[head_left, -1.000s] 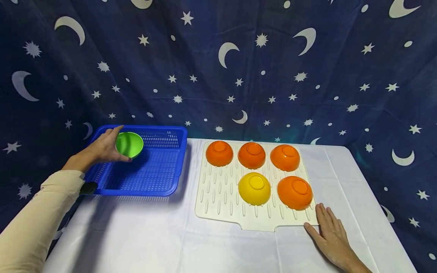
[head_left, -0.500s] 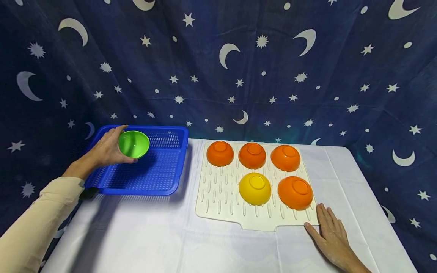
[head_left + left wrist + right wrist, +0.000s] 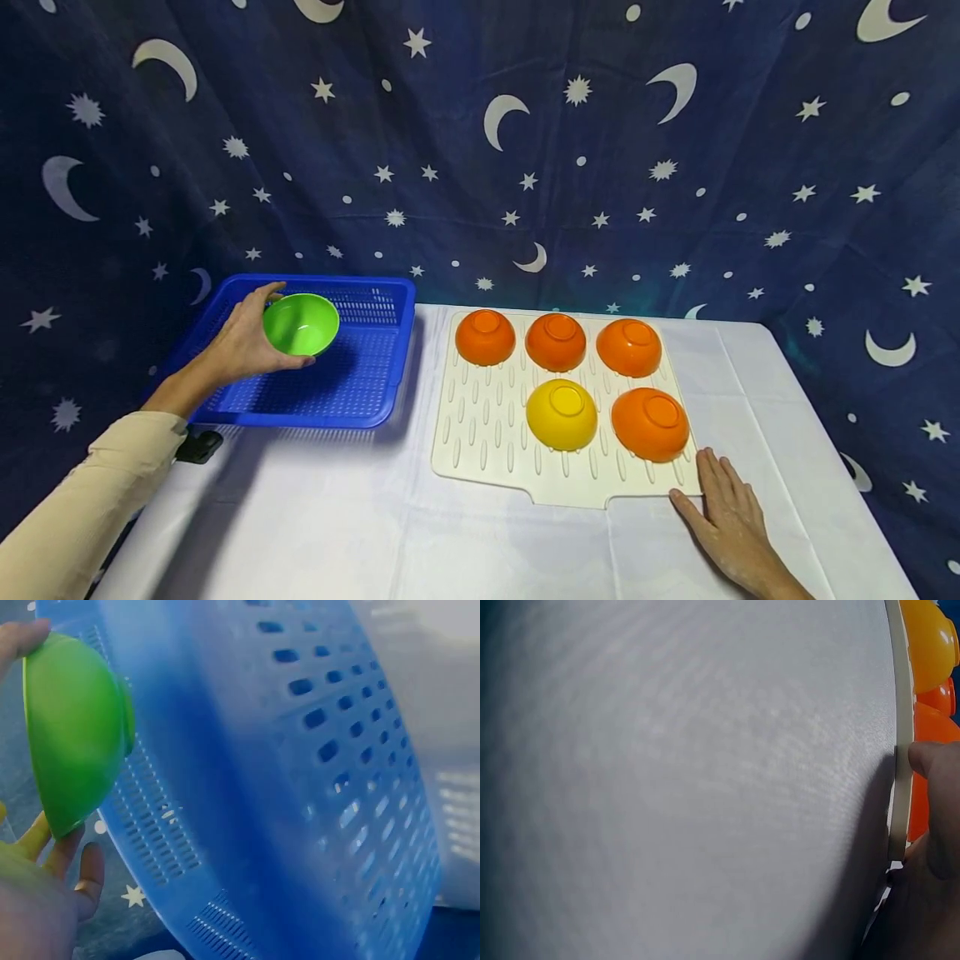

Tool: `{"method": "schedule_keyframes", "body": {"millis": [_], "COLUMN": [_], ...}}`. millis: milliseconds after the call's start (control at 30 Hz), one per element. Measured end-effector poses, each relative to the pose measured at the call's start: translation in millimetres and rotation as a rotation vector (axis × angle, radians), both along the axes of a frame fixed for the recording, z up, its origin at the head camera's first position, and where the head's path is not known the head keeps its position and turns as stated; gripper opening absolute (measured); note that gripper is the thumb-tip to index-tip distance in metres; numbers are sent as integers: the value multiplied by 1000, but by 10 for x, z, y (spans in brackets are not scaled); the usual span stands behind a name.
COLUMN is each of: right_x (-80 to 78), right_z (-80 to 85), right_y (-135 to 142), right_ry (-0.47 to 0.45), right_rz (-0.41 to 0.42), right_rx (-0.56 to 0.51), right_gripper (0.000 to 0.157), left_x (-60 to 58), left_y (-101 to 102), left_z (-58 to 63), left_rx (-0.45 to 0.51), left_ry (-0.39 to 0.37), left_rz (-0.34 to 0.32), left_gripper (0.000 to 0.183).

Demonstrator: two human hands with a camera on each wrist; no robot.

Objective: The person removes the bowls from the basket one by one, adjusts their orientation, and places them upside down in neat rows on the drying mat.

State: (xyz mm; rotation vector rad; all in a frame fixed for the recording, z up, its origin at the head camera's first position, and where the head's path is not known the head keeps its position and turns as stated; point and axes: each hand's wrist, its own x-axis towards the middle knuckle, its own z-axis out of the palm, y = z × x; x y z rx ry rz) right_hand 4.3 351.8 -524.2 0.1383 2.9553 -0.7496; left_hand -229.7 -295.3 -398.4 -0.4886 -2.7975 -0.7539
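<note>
A green bowl (image 3: pixel 302 324) is pinched at its rim between the thumb and fingers of my left hand (image 3: pixel 247 337), held above the blue basket (image 3: pixel 405 358). Its hollow side faces up and toward the head camera. In the left wrist view the green bowl (image 3: pixel 75 735) shows from the side, with fingers at both ends of its rim. My right hand (image 3: pixel 731 525) rests with extended fingers at the near right corner of the cream draining board (image 3: pixel 480 450). On that board, upside down, sit a yellow bowl (image 3: pixel 562 414) and several orange bowls (image 3: pixel 649 423).
A white cloth (image 3: pixel 322 508) covers the table. Behind it hangs a dark blue curtain (image 3: pixel 450 125) with moons and stars. The basket stands at the left, the board to its right with a strip of cloth between them.
My left hand has moved a little to the right with the green bowl, which has tipped to show more of its inside. My right hand stays in place.
</note>
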Motion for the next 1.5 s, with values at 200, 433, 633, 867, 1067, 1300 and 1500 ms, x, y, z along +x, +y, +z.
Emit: {"method": "schedule_keyframes", "body": {"millis": [200, 433, 633, 867, 1067, 1300, 1500], "right_x": [3, 17, 21, 0, -18, -12, -16], "right_z": [8, -7, 3, 31, 47, 44, 37], "right_y": [1, 6, 13, 20, 22, 20, 8], "right_ry": [1, 14, -12, -39, -34, -6, -8], "right_rz": [3, -1, -3, -9, -15, -10, -19], "right_rx": [7, 12, 7, 3, 11, 5, 4], "right_gripper": [89, 89, 90, 94, 95, 93, 93], "left_x": [82, 165, 273, 390, 472, 607, 749], "left_y": [42, 110, 175, 257, 332, 451, 583], "left_z": [-27, -21, -60, -74, -69, -26, 23], "left_rx": [86, 79, 161, 264, 285, 295, 279], "left_ry": [-42, -73, -115, -167, -154, -112, -94], "left_rz": [6, 80, 116, 88, 63, 24, 37], "left_gripper": [123, 121, 116, 113, 113, 113, 114]}}
